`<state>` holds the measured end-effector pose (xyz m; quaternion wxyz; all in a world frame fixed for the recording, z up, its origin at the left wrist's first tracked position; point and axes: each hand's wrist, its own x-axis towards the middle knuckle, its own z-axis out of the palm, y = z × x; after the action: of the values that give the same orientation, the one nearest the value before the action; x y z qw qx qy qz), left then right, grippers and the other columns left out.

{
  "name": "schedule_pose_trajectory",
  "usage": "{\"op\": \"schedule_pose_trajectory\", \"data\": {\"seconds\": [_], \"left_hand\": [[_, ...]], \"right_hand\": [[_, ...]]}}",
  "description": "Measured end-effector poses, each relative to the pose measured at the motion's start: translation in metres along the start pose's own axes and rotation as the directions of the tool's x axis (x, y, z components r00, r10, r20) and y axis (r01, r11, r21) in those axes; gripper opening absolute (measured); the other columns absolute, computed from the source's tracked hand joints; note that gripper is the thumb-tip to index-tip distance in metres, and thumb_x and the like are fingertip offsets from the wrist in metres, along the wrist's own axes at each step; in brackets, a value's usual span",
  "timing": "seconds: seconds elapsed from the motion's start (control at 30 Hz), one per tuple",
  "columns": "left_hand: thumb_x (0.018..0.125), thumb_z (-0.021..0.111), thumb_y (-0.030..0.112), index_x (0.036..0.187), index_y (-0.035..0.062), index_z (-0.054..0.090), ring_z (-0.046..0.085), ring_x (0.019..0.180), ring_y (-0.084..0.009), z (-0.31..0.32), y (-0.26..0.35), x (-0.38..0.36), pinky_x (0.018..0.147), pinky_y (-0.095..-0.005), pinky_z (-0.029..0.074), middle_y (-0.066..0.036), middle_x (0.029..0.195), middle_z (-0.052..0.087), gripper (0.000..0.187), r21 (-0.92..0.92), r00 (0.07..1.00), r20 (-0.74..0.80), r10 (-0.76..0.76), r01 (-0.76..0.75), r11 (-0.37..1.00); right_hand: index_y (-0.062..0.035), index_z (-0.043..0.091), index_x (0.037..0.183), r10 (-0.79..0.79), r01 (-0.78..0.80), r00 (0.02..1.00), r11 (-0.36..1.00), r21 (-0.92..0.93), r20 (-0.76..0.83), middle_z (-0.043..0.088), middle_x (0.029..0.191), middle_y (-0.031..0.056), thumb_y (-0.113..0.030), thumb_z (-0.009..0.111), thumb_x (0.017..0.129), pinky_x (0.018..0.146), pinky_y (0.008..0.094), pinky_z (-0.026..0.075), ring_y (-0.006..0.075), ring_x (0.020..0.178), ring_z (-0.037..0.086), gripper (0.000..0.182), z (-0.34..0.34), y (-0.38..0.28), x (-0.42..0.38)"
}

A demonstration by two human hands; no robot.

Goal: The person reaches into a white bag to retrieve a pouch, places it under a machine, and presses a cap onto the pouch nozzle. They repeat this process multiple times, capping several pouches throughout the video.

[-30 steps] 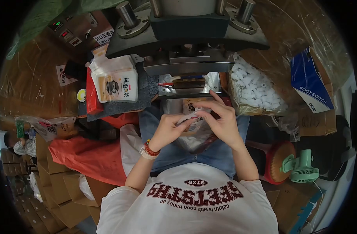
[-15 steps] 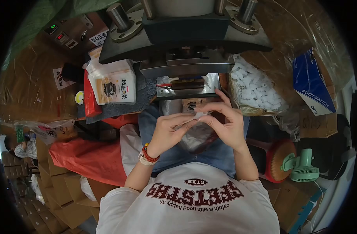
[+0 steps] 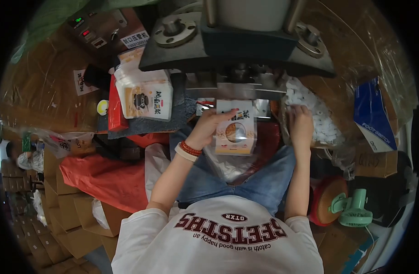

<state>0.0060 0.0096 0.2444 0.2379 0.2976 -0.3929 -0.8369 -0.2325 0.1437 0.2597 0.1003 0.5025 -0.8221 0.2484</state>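
A printed pouch (image 3: 236, 132) with a round window is pinched by its upper left side in my left hand (image 3: 207, 126), just in front of the press (image 3: 246, 84). My right hand (image 3: 300, 122) reaches over the left edge of the box of white spouts (image 3: 320, 116); its fingertips point down among them, and whether they hold one is hidden. To the left, a stack of similar pouches (image 3: 147, 98) lies beside a red box (image 3: 116, 107) on a grey cloth (image 3: 179, 112).
A control panel (image 3: 97, 34) stands at the back left. On the right are a blue foot switch box (image 3: 373, 114), a red-rimmed stool (image 3: 329, 201) and a green fan (image 3: 356, 208). Cardboard boxes (image 3: 77, 214) fill the lower left.
The hands have parted. My left hand now holds the pouch flat before the press, and my right hand has moved right to the box of spouts. The view has shifted slightly.
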Motion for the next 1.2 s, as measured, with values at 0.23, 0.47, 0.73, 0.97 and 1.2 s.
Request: {"op": "schedule_pose_trajectory", "data": {"seconds": [0.23,0.47,0.73,0.97,1.2], "left_hand": [[0.083,0.071,0.029,0.115,0.0082,0.065,0.061,0.104,-0.0218,-0.032,0.051,-0.046,0.091,-0.0336,0.045,-0.006,0.113,0.066,0.038,0.999,0.698,-0.053,0.714,0.04,0.035],[0.074,0.064,0.005,0.117,0.0122,0.065,0.059,0.111,-0.0267,-0.13,0.026,-0.124,0.094,-0.0395,0.044,-0.004,0.119,0.064,0.043,0.923,0.755,0.239,0.61,0.018,-0.383],[0.064,0.057,-0.007,0.096,0.0056,0.069,0.066,0.093,-0.026,-0.034,0.022,-0.12,0.078,-0.0349,0.053,-0.006,0.098,0.07,0.036,0.93,0.567,0.293,0.77,-0.355,-0.092],[0.059,0.06,-0.006,0.104,0.0079,0.068,0.066,0.093,-0.0248,0.004,0.034,-0.135,0.075,-0.0345,0.054,-0.003,0.103,0.068,0.048,0.885,0.658,0.447,0.606,-0.424,-0.193],[0.088,0.068,0.015,0.094,-0.0024,0.071,0.063,0.065,-0.0077,-0.01,-0.033,-0.057,0.059,-0.0206,0.049,-0.005,0.078,0.07,0.018,0.539,0.978,-0.117,0.173,-0.084,0.838]], "right_hand": [[0.0002,0.063,0.098,-0.114,0.118,0.988,0.992,-0.037,0.108,0.063,0.095,0.0151,-0.01,0.061,0.083,0.081,0.0419,0.046,0.0347,0.092,0.056,0.018,-0.001,0.007,0.002],[0.0,0.06,0.108,0.075,-0.043,0.984,0.98,0.193,-0.162,0.064,0.104,0.0132,-0.005,0.061,0.086,0.082,0.0344,0.048,0.027,0.094,0.061,0.022,-0.018,-0.021,-0.001],[0.0013,0.059,0.109,-0.403,0.072,0.912,0.325,0.943,0.07,0.063,0.104,0.0113,0.002,0.065,0.082,0.082,0.0312,0.049,0.0209,0.093,0.061,0.027,-0.046,-0.128,-0.045],[-0.0011,0.059,0.116,-0.694,0.621,0.72,0.649,0.44,0.006,0.059,0.107,0.0136,-0.001,0.065,0.078,0.083,0.038,0.048,0.0313,0.097,0.056,0.038,-0.065,-0.128,-0.044],[-0.0009,0.057,0.119,-0.368,0.368,0.923,0.749,0.551,-0.117,0.057,0.118,0.0164,-0.004,0.064,0.081,0.087,0.0389,0.046,0.0319,0.104,0.056,0.039,-0.059,-0.099,-0.025]]}}
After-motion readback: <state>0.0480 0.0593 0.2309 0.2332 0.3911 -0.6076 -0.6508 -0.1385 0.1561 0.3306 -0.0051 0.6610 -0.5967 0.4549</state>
